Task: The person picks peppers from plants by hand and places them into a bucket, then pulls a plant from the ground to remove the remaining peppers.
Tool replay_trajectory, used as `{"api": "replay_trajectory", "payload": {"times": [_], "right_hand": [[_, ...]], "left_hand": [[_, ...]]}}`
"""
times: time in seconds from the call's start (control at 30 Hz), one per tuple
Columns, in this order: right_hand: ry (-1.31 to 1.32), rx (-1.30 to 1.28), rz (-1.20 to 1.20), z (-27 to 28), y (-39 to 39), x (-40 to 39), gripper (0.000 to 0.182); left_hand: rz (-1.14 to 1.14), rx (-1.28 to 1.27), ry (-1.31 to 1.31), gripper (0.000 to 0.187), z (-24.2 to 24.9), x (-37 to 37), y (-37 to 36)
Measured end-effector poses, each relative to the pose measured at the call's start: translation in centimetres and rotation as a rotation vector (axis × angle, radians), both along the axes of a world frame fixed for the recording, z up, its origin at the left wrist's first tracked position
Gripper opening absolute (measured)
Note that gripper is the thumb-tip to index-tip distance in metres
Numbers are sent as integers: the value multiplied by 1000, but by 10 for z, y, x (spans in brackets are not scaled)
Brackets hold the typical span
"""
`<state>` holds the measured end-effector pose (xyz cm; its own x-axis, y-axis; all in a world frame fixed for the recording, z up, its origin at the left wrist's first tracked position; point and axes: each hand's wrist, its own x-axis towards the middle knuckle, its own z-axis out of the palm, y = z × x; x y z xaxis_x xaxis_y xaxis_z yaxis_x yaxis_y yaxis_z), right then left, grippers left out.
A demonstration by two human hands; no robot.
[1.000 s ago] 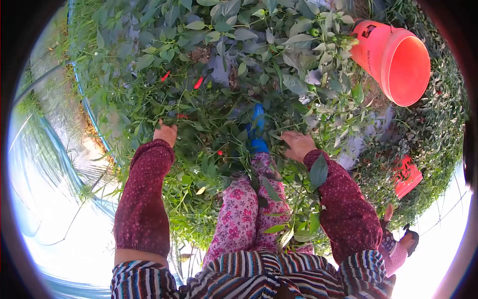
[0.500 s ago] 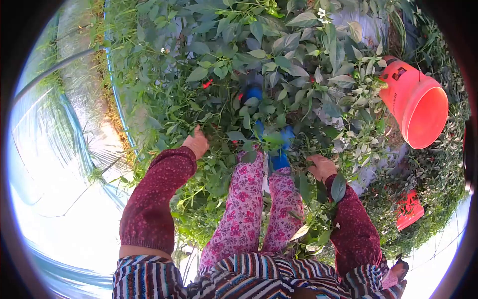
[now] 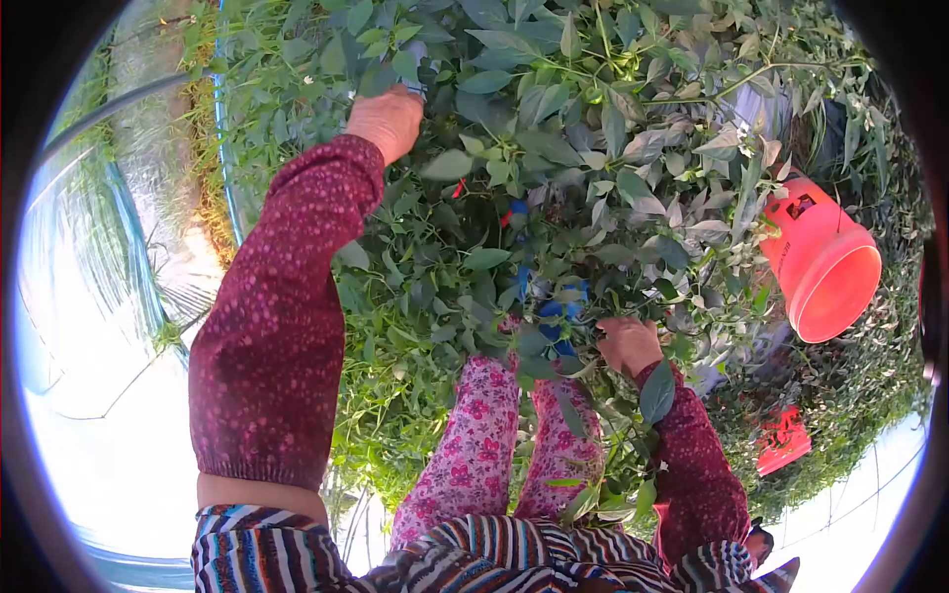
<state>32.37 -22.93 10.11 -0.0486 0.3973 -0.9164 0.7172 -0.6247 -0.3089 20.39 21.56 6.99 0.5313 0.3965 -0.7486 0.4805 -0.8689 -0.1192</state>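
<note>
My left hand [image 3: 388, 121] reaches far forward into the leafy green plants [image 3: 534, 148] at the upper left; its fingers are hidden by leaves. Lower right of centre, my right hand [image 3: 630, 345] is among the leaves beside my knee, its fingers partly covered, and what it holds, if anything, does not show. A small red pepper [image 3: 459, 188] hangs in the foliage to the right of my left hand. Another red pepper [image 3: 506, 217] is near the blue footwear [image 3: 561, 314], which shows through the leaves between my hands.
A red bucket [image 3: 820, 259] lies tilted in the plants at the right, its mouth facing down and right. Another red container [image 3: 784, 442] sits below it. A blue line [image 3: 219, 128] and clear plastic sheeting [image 3: 89, 296] run along the left. Part of another person shows at the lower right.
My left arm has stretched forward, bringing the hand up to higher foliage. My right hand remains low among the leaves. The view has shifted, so the legs and buckets sit lower in it.
</note>
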Motion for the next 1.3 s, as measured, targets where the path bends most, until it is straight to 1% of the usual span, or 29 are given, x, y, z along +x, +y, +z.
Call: {"api": "replay_trajectory", "payload": {"times": [0.03,0.07,0.1,0.17,0.23,0.3,0.33,0.4,0.43,0.5,0.53,0.57,0.6,0.63,0.7,0.73,0.77,0.8,0.83,0.87,0.9,0.97,1.03,1.1,1.13,1.17,1.23,1.3], "right_hand": [[35,-8,3,8,20,0,39],[13,6,50,22,46,2,37],[13,8,66,22,62,1,37],[108,158,53,24,88,-2,35],[123,368,-10,49,138,-3,31],[285,553,-220,68,185,-6,29],[288,547,-207,74,205,-9,29],[412,654,-390,81,240,-18,27],[412,649,-381,76,253,-22,27],[444,567,-424,58,271,-31,28],[444,559,-415,46,275,-39,28],[407,548,-314,31,276,-48,28],[368,540,-212,18,276,-57,28],[369,533,-200,8,274,-64,28],[482,447,-176,-13,269,-84,29],[423,354,-136,-19,267,-94,29],[422,352,-126,-28,264,-96,29],[454,325,-82,-32,261,-97,30],[490,296,-45,-35,256,-98,32],[476,251,57,-27,262,-94,34],[479,241,56,-30,261,-94,34],[553,394,35,-35,253,-96,35],[514,349,45,-27,244,-97,33],[422,270,265,-27,238,-97,30],[418,314,220,-32,227,-100,27],[429,299,220,-31,218,-101,27],[407,411,177,-31,215,-102,26],[389,438,169,-31,209,-108,27]], "left_hand": [[12,-5,0,33,6,-3,7],[-4,20,190,38,18,-3,18],[-16,46,379,44,27,-6,26],[178,-53,425,56,17,-41,28],[218,-292,450,59,14,-74,18],[224,-406,385,55,0,-112,-14],[260,-439,263,51,1,-124,-36],[362,-476,39,44,18,-127,-81],[429,-480,-61,41,27,-120,-101],[490,-498,-43,40,29,-109,-137],[507,-510,-93,37,19,-109,-154],[526,-521,-144,34,12,-108,-167],[538,-525,-149,34,14,-103,-174],[513,-573,-199,32,16,-97,-181],[497,-619,-240,30,19,-97,-195],[479,-546,-448,26,17,-99,-204],[456,-468,-656,23,13,-100,-212],[484,-645,-336,27,50,-83,-186],[489,-652,-328,27,68,-78,-174],[459,-679,-180,28,80,-78,-163],[425,-707,-34,29,89,-81,-155],[360,-698,-366,30,103,-106,-140],[454,-782,-515,28,138,-97,-90],[900,-651,-702,21,162,-97,-52],[1073,-582,-812,21,171,-98,-34],[1249,-509,-915,22,174,-98,-21],[1216,-434,-1021,19,159,-93,-3],[1150,-510,-871,18,106,-106,2]]}}
